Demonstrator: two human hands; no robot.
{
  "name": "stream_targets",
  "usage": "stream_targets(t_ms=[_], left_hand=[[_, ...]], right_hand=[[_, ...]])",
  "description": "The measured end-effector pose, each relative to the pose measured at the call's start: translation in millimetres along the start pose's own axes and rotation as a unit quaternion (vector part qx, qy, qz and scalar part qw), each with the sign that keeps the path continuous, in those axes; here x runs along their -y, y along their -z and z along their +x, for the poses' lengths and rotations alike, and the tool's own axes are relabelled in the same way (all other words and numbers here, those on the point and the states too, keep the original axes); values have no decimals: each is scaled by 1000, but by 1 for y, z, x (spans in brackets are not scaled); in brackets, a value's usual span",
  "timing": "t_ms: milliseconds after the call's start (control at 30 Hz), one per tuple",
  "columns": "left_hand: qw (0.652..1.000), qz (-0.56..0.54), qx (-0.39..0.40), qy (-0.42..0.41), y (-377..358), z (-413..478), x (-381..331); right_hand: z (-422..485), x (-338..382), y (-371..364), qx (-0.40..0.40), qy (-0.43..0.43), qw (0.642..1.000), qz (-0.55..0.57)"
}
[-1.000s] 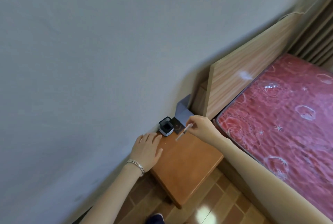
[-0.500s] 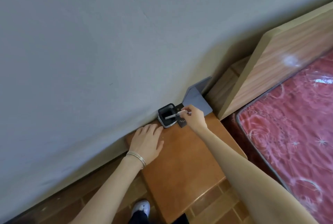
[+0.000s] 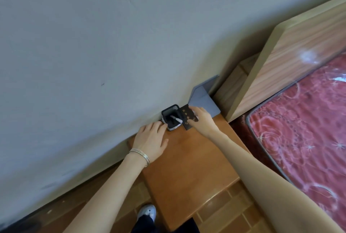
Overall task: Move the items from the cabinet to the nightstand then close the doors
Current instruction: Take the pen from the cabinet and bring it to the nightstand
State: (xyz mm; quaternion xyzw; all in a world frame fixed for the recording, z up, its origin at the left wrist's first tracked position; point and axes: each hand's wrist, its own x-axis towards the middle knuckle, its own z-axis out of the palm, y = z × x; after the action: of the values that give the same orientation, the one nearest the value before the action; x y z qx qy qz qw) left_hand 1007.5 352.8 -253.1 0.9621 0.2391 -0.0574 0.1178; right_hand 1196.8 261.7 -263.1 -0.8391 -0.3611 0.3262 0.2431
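The orange-brown wooden nightstand (image 3: 187,169) stands against the grey wall. At its back edge sits a small black square pen holder (image 3: 166,113) with a white base. A white pen (image 3: 177,119) lies slanted inside it. A black card with gold marks (image 3: 186,115) lies right beside the holder, and a grey folded stand (image 3: 204,101) is behind it. My left hand (image 3: 151,141) rests flat on the nightstand, fingertips touching the holder's base. My right hand (image 3: 202,120) is off the pen, with thumb and fingers spread on the black card. The cabinet is out of view.
A bed with a red patterned mattress (image 3: 299,129) and a light wooden headboard (image 3: 292,45) stands right of the nightstand. The grey wall (image 3: 112,45) fills the left and top. Brown tiled floor and my white shoe (image 3: 148,212) show below.
My right hand carried the white pen to the holder and let it go inside; it now rests on the black card. My view dropped closer to the nightstand. The left hand stayed put.
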Motion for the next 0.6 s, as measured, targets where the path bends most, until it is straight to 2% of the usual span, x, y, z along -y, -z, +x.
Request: stream_targets(t_ms=[167,300,467,600], left_hand=[[995,21,-59,-81,73,18,-31],[980,20,-111,-162,134,32,-69],[939,27,-156,-307,202,40,-142],[876,34,-189,-441,245,14,-212]], right_hand=[[-61,24,70,-51,53,992,-107],[-128,38,135,-141,65,960,-232],[-227,48,195,-268,0,898,-348],[-325,60,208,-350,-100,841,-400]])
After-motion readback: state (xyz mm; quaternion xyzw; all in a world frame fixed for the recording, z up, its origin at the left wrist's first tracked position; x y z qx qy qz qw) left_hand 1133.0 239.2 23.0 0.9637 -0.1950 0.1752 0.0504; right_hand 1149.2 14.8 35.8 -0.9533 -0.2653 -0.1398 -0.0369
